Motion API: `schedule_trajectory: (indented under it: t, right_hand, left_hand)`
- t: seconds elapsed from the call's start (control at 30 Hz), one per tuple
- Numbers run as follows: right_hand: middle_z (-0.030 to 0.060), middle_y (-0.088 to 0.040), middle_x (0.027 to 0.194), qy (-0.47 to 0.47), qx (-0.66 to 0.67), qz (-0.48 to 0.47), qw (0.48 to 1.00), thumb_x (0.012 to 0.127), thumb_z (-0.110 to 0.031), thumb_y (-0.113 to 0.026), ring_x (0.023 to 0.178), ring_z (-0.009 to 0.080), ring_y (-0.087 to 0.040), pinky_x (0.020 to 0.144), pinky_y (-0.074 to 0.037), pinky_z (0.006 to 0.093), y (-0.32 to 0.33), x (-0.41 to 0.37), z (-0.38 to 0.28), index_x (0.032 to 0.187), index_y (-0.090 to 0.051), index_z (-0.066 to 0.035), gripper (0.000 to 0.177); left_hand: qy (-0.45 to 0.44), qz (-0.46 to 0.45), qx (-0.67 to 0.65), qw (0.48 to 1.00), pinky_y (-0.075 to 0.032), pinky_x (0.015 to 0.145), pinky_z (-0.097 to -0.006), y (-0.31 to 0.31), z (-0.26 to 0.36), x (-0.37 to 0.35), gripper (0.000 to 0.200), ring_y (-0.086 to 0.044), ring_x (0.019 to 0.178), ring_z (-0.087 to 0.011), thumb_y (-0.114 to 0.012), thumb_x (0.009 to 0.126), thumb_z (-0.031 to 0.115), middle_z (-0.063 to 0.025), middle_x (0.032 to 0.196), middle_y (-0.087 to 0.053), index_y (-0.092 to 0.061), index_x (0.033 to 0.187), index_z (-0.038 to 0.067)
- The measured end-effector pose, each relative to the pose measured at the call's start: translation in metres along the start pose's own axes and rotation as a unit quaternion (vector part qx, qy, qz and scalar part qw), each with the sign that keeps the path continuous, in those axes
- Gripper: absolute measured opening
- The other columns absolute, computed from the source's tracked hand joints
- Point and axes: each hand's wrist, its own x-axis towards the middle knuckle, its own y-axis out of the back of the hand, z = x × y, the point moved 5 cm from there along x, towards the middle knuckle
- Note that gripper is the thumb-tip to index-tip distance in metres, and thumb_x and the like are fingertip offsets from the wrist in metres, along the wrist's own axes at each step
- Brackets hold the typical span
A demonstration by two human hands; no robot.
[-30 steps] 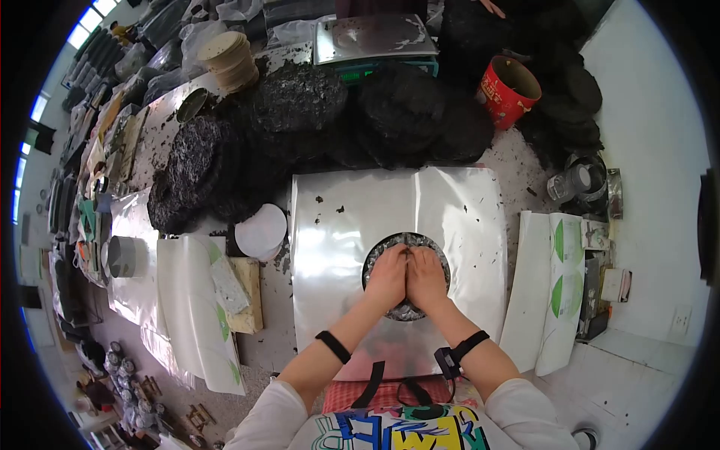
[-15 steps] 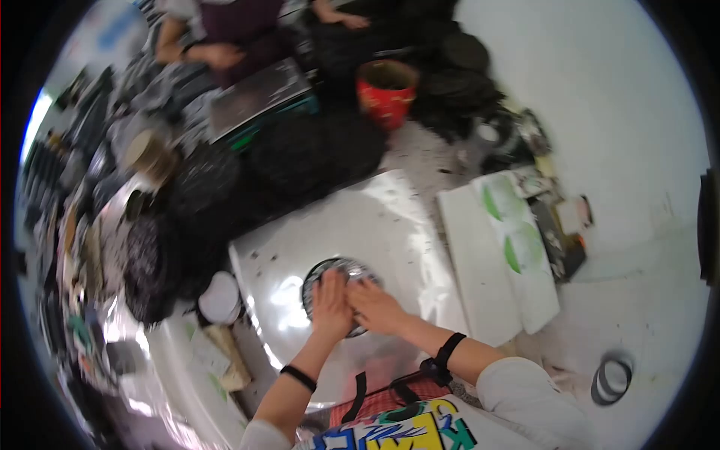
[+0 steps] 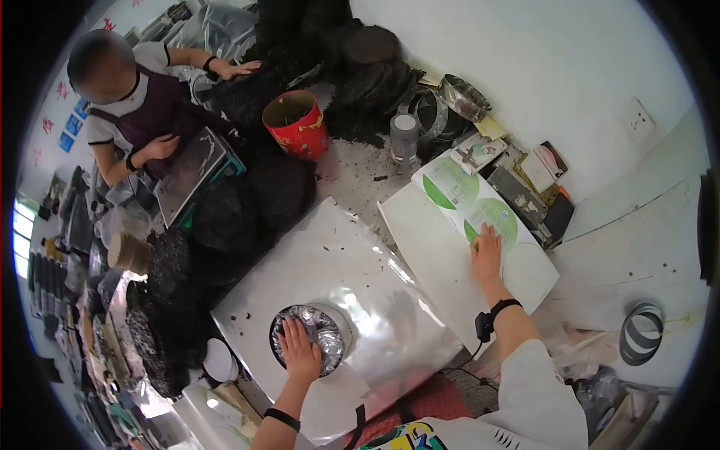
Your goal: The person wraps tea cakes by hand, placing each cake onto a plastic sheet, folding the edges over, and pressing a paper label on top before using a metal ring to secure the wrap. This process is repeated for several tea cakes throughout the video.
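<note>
A round cake wrapped in crinkled silver foil (image 3: 324,334) lies on a large silver sheet (image 3: 337,262). My left hand (image 3: 298,351) rests flat on the cake's near side, fingers spread. My right hand (image 3: 486,253) is stretched to the right, palm down on a stack of white paper wrappers (image 3: 457,247) printed with green circles. Both wrists wear dark bands.
Dark round pressed cakes (image 3: 247,210) are piled left of the sheet. A red bucket (image 3: 295,124) stands behind it, and a scale with a metal plate (image 3: 191,176) sits before a seated person (image 3: 135,105). Tape rolls, boxes and a steel bowl (image 3: 465,96) line the wall.
The view has swung to the right. My right hand left the foil cake and reached onto the green-printed wrappers; my left hand stays on the cake.
</note>
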Motion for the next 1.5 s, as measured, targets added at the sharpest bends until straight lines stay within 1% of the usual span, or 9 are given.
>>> schedule_trajectory:
  t: [0.1, 0.23, 0.63, 0.8, 0.87, 1.03, 1.23, 1.47, 1.5]
  right_hand:
    - [0.0234, -0.038, 0.143, -0.265, 0.446, 0.059, 0.853, 0.082, -0.007, -0.061, 0.137, 0.0405, -0.03, 0.113, -0.02, 0.0557, -0.002, -0.002, 0.04, 0.092, -0.048, -0.009, 0.016]
    - [0.0168, -0.044, 0.142, 0.02, -0.011, 0.029, 0.999, 0.083, -0.01, -0.063, 0.136, 0.0402, -0.032, 0.111, -0.023, 0.0561, 0.012, -0.004, -0.008, 0.092, -0.049, -0.009, 0.016]
    - [0.0149, -0.07, 0.096, -0.25, 0.353, 0.047, 0.901, 0.082, -0.015, -0.071, 0.099, 0.0289, -0.065, 0.089, -0.047, 0.0376, 0.002, 0.019, 0.062, 0.075, -0.064, -0.002, 0.016]
    - [0.0146, -0.07, 0.078, -0.068, -0.075, 0.131, 0.986, 0.083, -0.037, -0.064, 0.072, 0.0299, -0.067, 0.069, -0.051, 0.0398, 0.095, 0.146, 0.25, 0.082, -0.073, -0.005, 0.033]
    - [0.0077, -0.069, 0.079, -0.233, 0.243, 0.198, 0.92, 0.082, -0.029, -0.067, 0.077, 0.0171, -0.063, 0.072, -0.049, 0.0321, 0.187, 0.166, 0.248, 0.093, -0.072, -0.002, 0.029]
    - [0.0067, -0.066, 0.097, -0.108, 0.301, 0.228, 0.92, 0.092, -0.03, -0.06, 0.083, 0.0172, -0.061, 0.069, -0.049, 0.032, 0.27, 0.174, 0.068, 0.112, -0.062, 0.001, 0.037]
    - [0.016, -0.017, 0.157, 0.315, 0.407, -0.302, 0.803, 0.093, -0.022, -0.051, 0.144, 0.027, -0.022, 0.113, -0.027, 0.036, 0.105, -0.08, -0.298, 0.15, -0.015, 0.0, 0.071]
    - [0.026, -0.018, 0.153, 0.506, 0.297, -0.292, 0.755, 0.091, -0.041, -0.053, 0.144, 0.0359, -0.017, 0.115, -0.02, 0.0437, 0.038, -0.167, -0.381, 0.147, -0.017, 0.006, 0.082]
    - [0.0257, -0.018, 0.153, 0.503, 0.214, -0.316, 0.775, 0.09, -0.043, -0.054, 0.144, 0.0362, -0.017, 0.115, -0.02, 0.0433, 0.03, -0.167, -0.388, 0.146, -0.018, 0.006, 0.084]
  left_hand:
    - [-0.005, 0.01, 0.015, 1.0, -0.005, 0.116, -0.0533, -0.005, -0.002, -0.004, 0.075, -0.009, 0.145, -0.0396, -0.047, 0.084, 0.025, -0.0277, 0.154, -0.013, -0.02, 0.145, -0.01]
    - [0.006, 0.012, -0.001, 1.0, -0.005, 0.116, -0.0534, 0.001, -0.001, -0.001, 0.075, -0.009, 0.145, -0.0398, -0.047, 0.084, 0.024, -0.0275, 0.154, -0.014, -0.02, 0.145, -0.01]
    - [0.01, 0.019, -0.003, 1.0, -0.003, 0.117, -0.0516, 0.002, -0.002, -0.003, 0.076, -0.007, 0.145, -0.0379, -0.048, 0.084, 0.026, -0.0253, 0.155, -0.013, -0.02, 0.145, -0.009]
    - [0.001, 0.026, -0.004, 1.0, -0.004, 0.117, -0.0517, 0.001, -0.004, -0.004, 0.076, -0.007, 0.145, -0.0379, -0.049, 0.083, 0.026, -0.0253, 0.154, -0.014, -0.021, 0.145, -0.008]
    - [0.001, 0.028, 0.0, 1.0, -0.004, 0.117, -0.0512, 0.003, -0.002, -0.002, 0.077, -0.008, 0.146, -0.0376, -0.049, 0.083, 0.027, -0.0252, 0.155, -0.014, -0.02, 0.145, -0.009]
    - [0.033, 0.028, -0.028, 0.999, -0.004, 0.118, -0.0472, -0.001, -0.007, 0.0, 0.082, -0.01, 0.146, -0.0322, -0.054, 0.082, 0.029, -0.0235, 0.155, -0.017, -0.019, 0.146, -0.008]
    - [0.018, 0.068, -0.001, 0.998, -0.008, 0.118, -0.0448, 0.0, -0.011, -0.01, 0.075, -0.011, 0.147, -0.0285, -0.045, 0.093, 0.039, -0.0183, 0.157, -0.016, -0.016, 0.148, -0.003]
    - [-0.041, 0.154, -0.052, 0.986, -0.017, 0.117, -0.0432, 0.004, -0.016, -0.019, 0.072, -0.021, 0.144, -0.0306, -0.047, 0.089, 0.042, -0.015, 0.155, -0.023, -0.026, 0.148, 0.007]
    - [0.003, -0.073, -0.114, 0.991, -0.016, 0.117, -0.0449, -0.07, -0.031, -0.012, 0.069, -0.022, 0.143, -0.0284, -0.041, 0.091, 0.047, -0.0082, 0.157, -0.023, -0.025, 0.15, 0.015]
